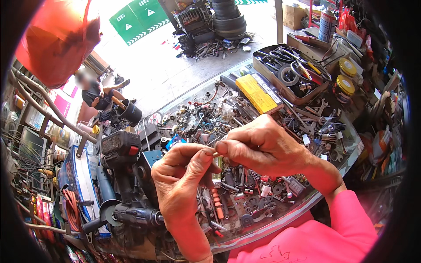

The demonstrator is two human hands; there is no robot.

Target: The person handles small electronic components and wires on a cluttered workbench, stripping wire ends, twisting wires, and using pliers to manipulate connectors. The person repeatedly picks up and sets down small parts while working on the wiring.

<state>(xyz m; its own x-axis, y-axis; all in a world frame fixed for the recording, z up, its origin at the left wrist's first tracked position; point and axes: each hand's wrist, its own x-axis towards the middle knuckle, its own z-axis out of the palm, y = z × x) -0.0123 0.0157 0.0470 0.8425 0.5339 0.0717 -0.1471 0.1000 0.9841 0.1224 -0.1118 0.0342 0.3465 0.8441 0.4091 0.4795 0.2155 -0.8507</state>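
Above the cluttered bench, my two hands meet at their fingertips. My left hand [182,173] pinches one end of a small, thin, brass-coloured piece [216,154]. My right hand [256,147] comes from the right, thumb and fingers closed at the piece's other end. Most of the piece is covered by fingers, so its kind cannot be made out. Beneath the hands lie loose screws, springs, washers and other small metal parts [263,208]. An orange ribbed strip [217,204] rests among them, below my fingers.
A cordless drill [123,158] and an angle grinder [107,197] stand close to my left forearm. Beyond my right hand are a yellow box [259,93] and an open case [287,72] of cables. A person [103,94] sits past the bench, near a black bucket [130,113].
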